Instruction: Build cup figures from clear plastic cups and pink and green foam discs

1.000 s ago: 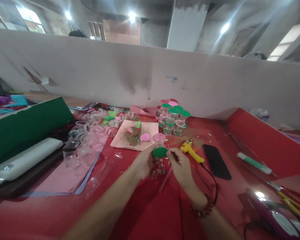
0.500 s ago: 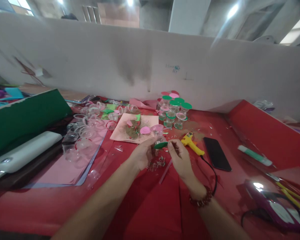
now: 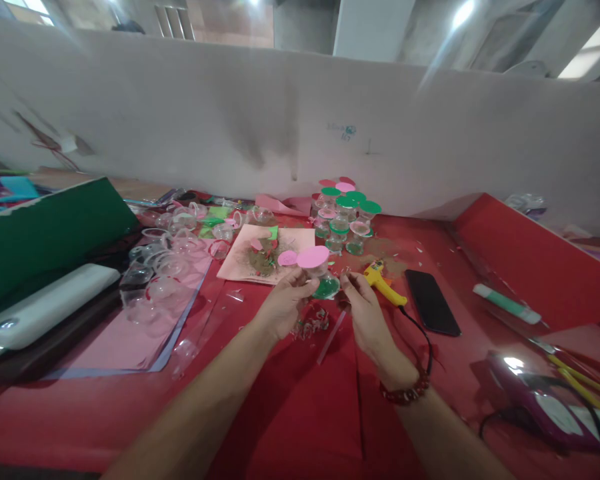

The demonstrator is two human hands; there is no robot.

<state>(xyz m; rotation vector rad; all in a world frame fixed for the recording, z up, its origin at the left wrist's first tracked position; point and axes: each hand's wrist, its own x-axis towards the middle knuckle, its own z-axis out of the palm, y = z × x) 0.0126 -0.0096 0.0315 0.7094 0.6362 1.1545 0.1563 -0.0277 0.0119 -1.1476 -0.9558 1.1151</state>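
Wall (image 3: 180, 120): pale, spanning twelve o'clock, the dial centred on the held cup (image 3: 325, 288).
Surface (image 3: 95, 420): red, scattered with small scraps.
Green board (image 3: 55, 233): slanting, between nine and ten o'clock.
Red board (image 3: 525, 260): slanting, at three o'clock.
Pink sheets (image 3: 130, 343): between eight and nine o'clock, loose cups (image 3: 173, 265) partly on them.
Card (image 3: 235, 257): toward ten o'clock, smudged brown.
Capped cups (image 3: 339, 227): clustered toward one o'clock, some with green or pink discs.
Left hand (image 3: 283, 308): at eight o'clock, fingers closed on the held cup.
Right hand (image 3: 369, 310): at four o'clock, thumb and fingers drawn narrow just beside the cup; cannot tell whether they touch or grip anything.
Phone (image 3: 433, 302): just past three o'clock.
Glue gun (image 3: 386, 285): yellow, at three o'clock, near the right hand.
Held cup: clear, pink above, green below, roughly upright.
Stick (image 3: 331, 337): translucent, between five and six o'clock.
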